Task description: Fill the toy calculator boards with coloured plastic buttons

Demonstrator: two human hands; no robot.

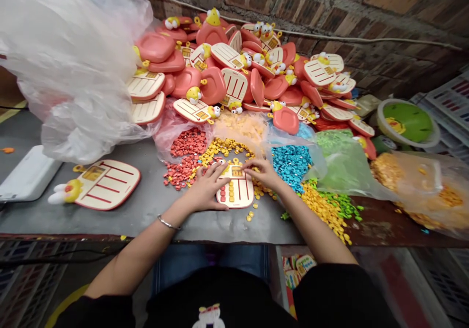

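A cream slotted board [244, 198] with a red rim lies flat on the table in front of me, with small red pieces [223, 194] and yellow pieces [231, 191] in its left columns. My left hand [205, 188] grips it along the left side, thumb at the lower edge and fingers over the upper left. At the board's upper right, my right hand [266, 174] is closed in a pinch by the small yellow window [237, 171]. Whatever those fingertips hold is too small to make out. The board's yellow head is partly hidden by my left fingers.
Behind are loose red pieces [188, 142], blue pieces [291, 164] and yellow pieces [322, 206], some in plastic bags. A heap of similar boards [234, 83] leans towards the brick wall. Another board [110, 184] and a white device [27, 176] lie left; a green-lined bowl [410, 122] stands right.
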